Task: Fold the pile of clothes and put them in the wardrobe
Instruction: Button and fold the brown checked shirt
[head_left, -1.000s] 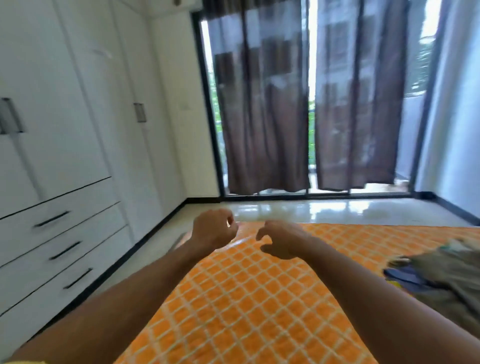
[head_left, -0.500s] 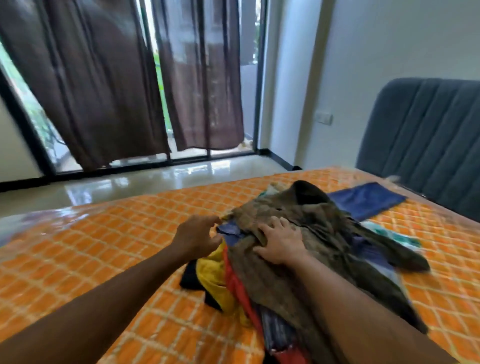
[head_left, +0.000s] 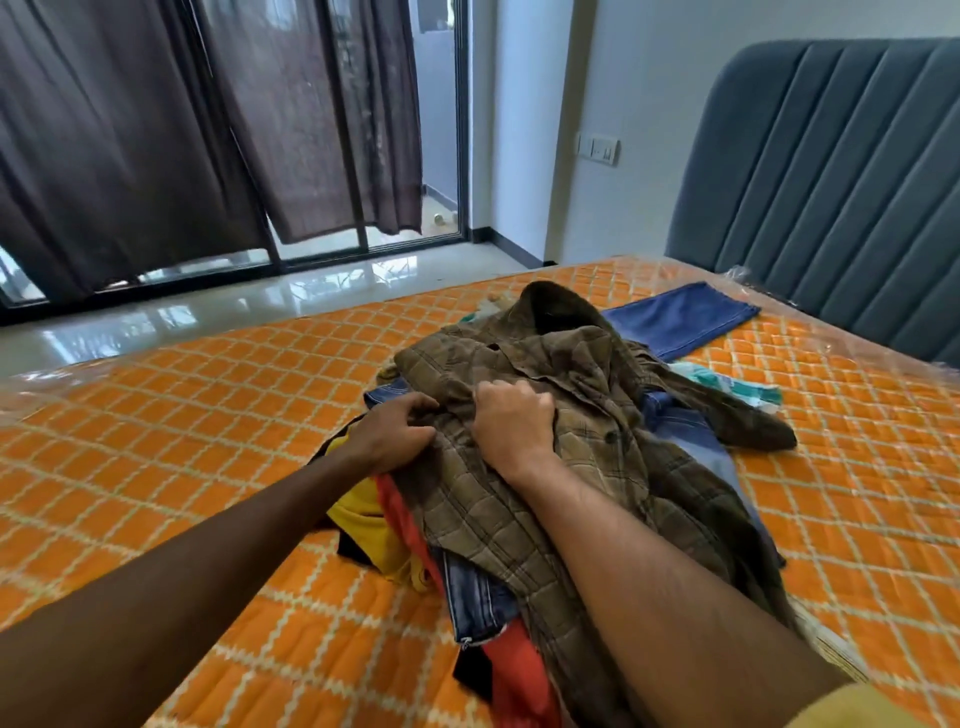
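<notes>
Barely begun, seemingly: left grip (head_left: 395, 439) and right grip (head_left: 511, 426) both clutch the shirt (head_left: 587, 374) atop the unfolded pile (head_left: 472, 597) just beneath them.

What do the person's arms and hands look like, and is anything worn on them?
The left hand and the right hand are bare: no gloves, no visible ring. Both forearms are bare too, without watch or bracelet. Only the edge of a yellow fabric sleeve shows on the right arm, at the bottom corner.

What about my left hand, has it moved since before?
Yes: the left hand went right, from the pile's edge onto the brown shirt, now gripping it.
</notes>
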